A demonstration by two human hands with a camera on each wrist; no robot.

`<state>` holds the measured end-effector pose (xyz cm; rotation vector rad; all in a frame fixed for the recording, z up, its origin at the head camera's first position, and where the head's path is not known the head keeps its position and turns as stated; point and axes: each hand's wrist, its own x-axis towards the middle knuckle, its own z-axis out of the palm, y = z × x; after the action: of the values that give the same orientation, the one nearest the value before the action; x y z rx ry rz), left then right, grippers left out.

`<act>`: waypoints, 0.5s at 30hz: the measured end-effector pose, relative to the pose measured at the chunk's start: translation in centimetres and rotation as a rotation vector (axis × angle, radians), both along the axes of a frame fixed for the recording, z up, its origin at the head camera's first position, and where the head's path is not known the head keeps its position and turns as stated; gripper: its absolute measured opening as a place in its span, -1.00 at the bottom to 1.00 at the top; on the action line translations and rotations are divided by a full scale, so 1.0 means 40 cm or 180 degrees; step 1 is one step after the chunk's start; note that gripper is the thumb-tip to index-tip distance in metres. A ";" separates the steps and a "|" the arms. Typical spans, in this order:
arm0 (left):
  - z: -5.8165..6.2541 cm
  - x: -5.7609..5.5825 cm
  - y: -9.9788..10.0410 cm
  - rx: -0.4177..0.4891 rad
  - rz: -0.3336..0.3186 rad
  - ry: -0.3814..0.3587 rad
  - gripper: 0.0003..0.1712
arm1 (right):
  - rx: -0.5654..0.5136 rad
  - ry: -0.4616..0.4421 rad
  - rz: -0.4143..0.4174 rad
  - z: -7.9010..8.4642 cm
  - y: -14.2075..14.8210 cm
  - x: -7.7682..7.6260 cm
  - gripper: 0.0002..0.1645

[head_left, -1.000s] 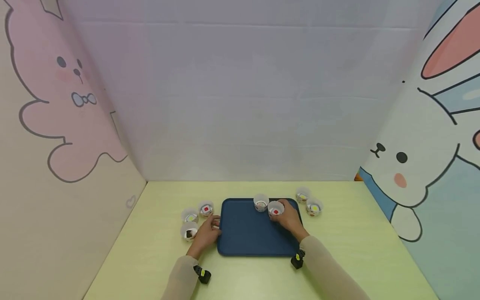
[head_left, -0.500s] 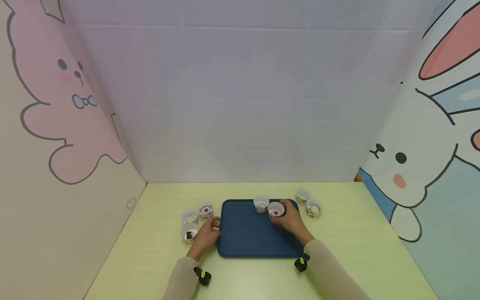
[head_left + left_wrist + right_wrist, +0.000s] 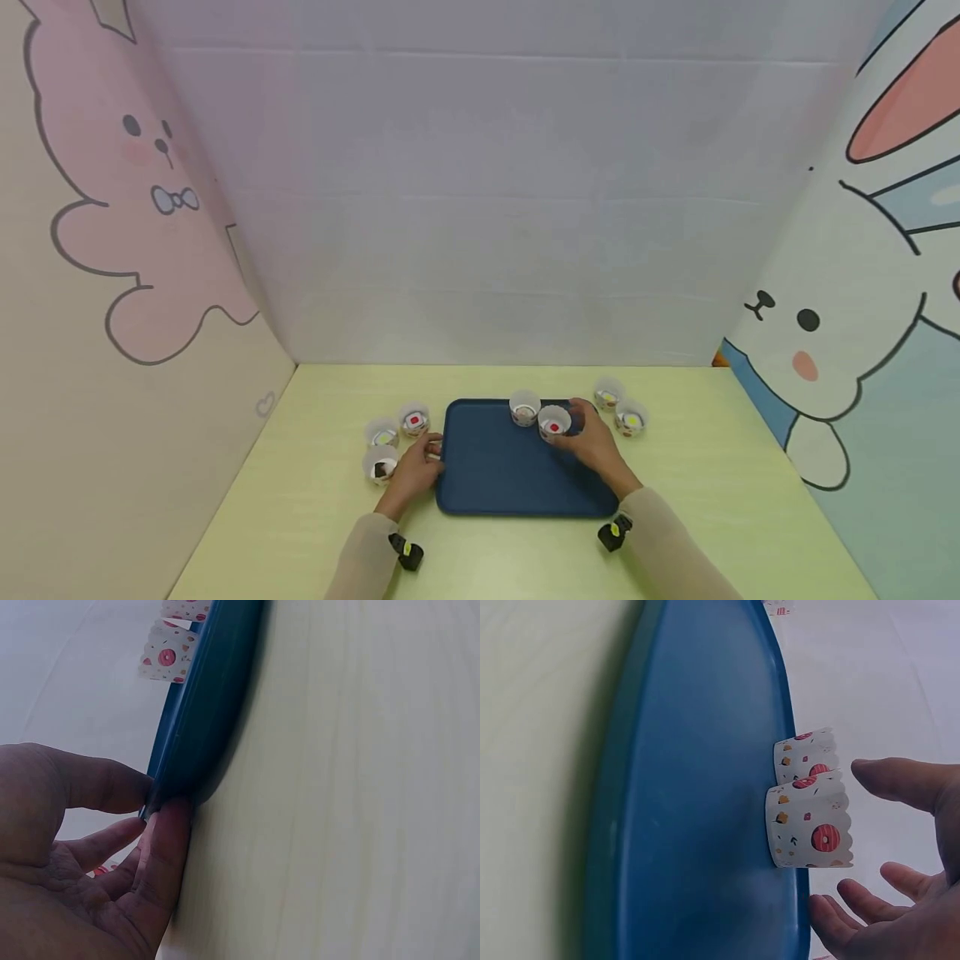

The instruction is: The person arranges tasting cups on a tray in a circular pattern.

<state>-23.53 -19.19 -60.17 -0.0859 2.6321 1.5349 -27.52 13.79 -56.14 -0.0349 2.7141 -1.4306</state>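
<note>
A dark blue tray [image 3: 517,475] lies on the table. My left hand [image 3: 417,468] pinches its left rim; in the left wrist view the thumb is at the edge and the fingers against the outer wall. Two white paper baking cups with a doughnut print stand near the tray's far edge. The front cup [image 3: 810,825] holds something red and white [image 3: 554,427]; the other cup [image 3: 524,408] is just behind and left of it. My right hand [image 3: 594,437] is beside the front cup, fingers spread and apart from it in the right wrist view.
Left of the tray stand three more paper cups, one with a dark piece [image 3: 380,465], one with a yellowish piece [image 3: 382,437], one with a red piece [image 3: 414,420]. Two cups [image 3: 631,418] with yellow pieces are at the right. A wall [image 3: 480,250] rises behind the table.
My right hand has let go of the front cup and drawn back slightly to the right. The left hand stays at the tray's rim, and the tray and cups look unmoved.
</note>
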 end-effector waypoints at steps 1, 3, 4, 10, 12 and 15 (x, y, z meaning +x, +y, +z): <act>0.001 0.000 0.000 0.0000 0.0004 0.0007 -0.35 | 0.0008 0.0011 0.0011 0.001 0.002 0.000 0.00; 0.003 0.000 0.001 0.0007 0.0003 0.0012 -0.35 | 0.0019 0.0034 0.0024 0.006 0.007 0.003 -0.01; 0.004 0.001 0.001 0.0009 0.0002 0.0014 -0.35 | 0.0021 0.0048 0.0030 0.010 0.009 0.007 -0.01; 0.004 0.003 0.003 0.0011 0.0005 -0.0003 -0.35 | -0.0081 0.0276 0.0011 0.038 0.014 0.028 -0.05; 0.004 0.003 0.002 0.0015 0.0014 -0.0004 -0.36 | -0.0108 0.0371 0.0009 0.047 0.014 0.031 -0.06; 0.004 0.003 0.004 0.0004 0.0013 0.0012 -0.36 | -0.0136 0.0389 -0.0001 0.057 0.020 0.037 -0.07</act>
<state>-23.40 -19.04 -60.01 -0.0885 2.6353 1.5396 -26.02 14.60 -53.86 -0.1285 2.7784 -1.5351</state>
